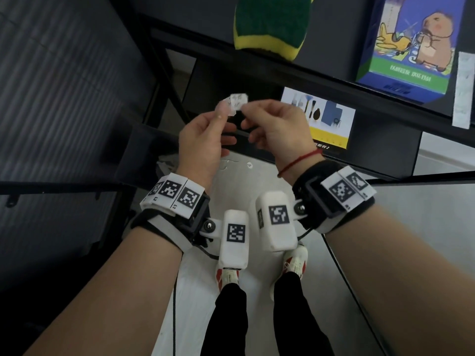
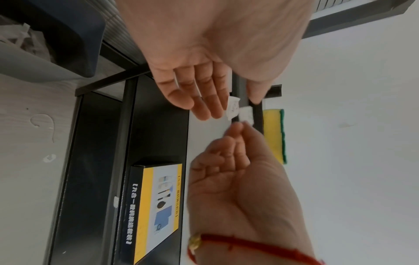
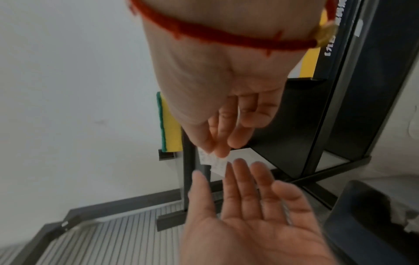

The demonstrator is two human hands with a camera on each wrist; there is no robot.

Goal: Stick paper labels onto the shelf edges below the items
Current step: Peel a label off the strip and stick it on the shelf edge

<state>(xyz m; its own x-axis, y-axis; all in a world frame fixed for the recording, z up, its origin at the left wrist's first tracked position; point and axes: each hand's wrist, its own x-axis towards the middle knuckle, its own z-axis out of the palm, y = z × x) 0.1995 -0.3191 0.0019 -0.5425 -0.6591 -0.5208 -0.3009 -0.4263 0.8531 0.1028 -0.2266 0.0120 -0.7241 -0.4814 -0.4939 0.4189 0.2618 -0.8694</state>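
Note:
A small white paper label (image 1: 237, 100) is held up in front of the black shelf edge (image 1: 282, 70). My left hand (image 1: 223, 109) pinches its left side between thumb and forefinger, with the other fingers loosely straight. From the other side my right hand (image 1: 243, 107) pinches it with curled fingers. The left wrist view shows the label (image 2: 233, 107) between my left hand (image 2: 238, 105) and my right hand (image 2: 238, 125). In the right wrist view my right hand (image 3: 218, 154) grips the label (image 3: 217, 165) above my left hand (image 3: 212, 170).
A green and yellow knitted toy (image 1: 272, 24) and a blue picture box (image 1: 411, 42) stand on the upper shelf. A white strip (image 1: 464, 91) is stuck on that shelf's edge at the right. A yellow and white box (image 1: 323, 119) lies on the lower shelf. A dark bin (image 2: 56, 35) with paper scraps stands at the left.

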